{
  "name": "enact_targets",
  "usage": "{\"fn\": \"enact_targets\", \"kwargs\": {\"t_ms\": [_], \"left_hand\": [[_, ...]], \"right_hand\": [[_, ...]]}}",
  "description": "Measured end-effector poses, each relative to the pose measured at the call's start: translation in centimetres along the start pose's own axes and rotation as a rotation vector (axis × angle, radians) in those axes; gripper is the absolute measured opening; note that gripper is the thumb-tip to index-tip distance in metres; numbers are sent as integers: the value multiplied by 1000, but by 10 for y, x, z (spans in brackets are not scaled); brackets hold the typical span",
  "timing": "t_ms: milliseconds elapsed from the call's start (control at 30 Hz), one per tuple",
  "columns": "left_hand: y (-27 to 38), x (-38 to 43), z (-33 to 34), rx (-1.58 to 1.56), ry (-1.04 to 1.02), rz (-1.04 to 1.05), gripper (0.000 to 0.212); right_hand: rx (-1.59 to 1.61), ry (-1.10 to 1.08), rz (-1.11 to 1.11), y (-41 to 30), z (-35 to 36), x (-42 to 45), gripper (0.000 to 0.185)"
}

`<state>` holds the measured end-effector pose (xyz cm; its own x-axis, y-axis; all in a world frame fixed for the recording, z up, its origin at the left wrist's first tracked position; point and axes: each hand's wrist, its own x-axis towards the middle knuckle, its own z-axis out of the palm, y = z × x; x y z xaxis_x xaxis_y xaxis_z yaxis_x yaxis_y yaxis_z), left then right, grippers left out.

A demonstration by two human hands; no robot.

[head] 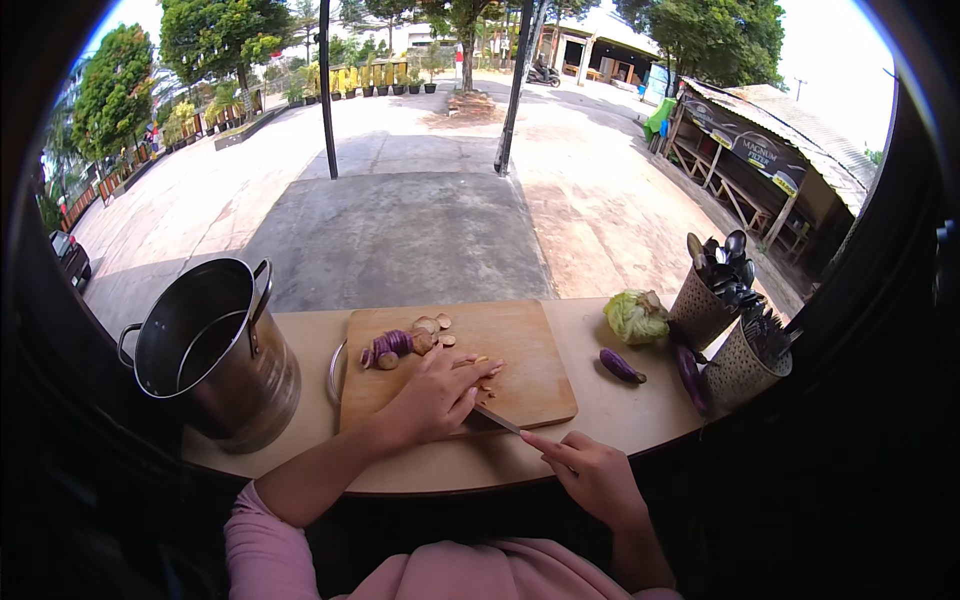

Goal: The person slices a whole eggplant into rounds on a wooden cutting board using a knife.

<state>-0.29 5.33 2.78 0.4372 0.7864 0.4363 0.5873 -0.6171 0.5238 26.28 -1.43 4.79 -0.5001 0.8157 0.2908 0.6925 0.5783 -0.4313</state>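
Note:
A wooden cutting board [525, 360] lies before me on a pale table. My left hand [431, 394] rests palm down on it, fingers stretched to the right. Small yellowish-brown pieces [487, 391] show beside and under these fingers; what the fingertips press is partly hidden. My right hand [596, 472] grips a knife [501, 420], its forefinger along the back. The blade points up and left, its tip end hidden near my left thumb. Behind my left hand sit a sliced purple eggplant [391, 343] and several pale round slices [426, 325] with brownish skin.
A tall metal pot [262, 382] with two handles stands at the left. To the right are a lettuce head [636, 316], one small eggplant [621, 366] and another eggplant [691, 379]. Two perforated holders, one of spoons [697, 311] and one of forks [750, 367], stand beyond.

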Motion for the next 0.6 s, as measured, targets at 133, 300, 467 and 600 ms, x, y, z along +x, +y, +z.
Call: {"fn": "enact_targets", "kwargs": {"t_ms": [133, 300, 467, 600], "left_hand": [[0, -1, -2, 29, 27, -34, 37], [-5, -2, -1, 87, 110, -32, 34], [-14, -5, 2, 8, 114, -38, 35], [-11, -4, 2, -112, 76, -122, 37]], "right_hand": [[-105, 25, 50, -5, -2, 1, 43], [-150, 45, 121, -2, -8, 0, 44], [-163, 90, 159, 4, -8, 1, 46], [-151, 100, 163, 8, -9, 1, 44]]}}
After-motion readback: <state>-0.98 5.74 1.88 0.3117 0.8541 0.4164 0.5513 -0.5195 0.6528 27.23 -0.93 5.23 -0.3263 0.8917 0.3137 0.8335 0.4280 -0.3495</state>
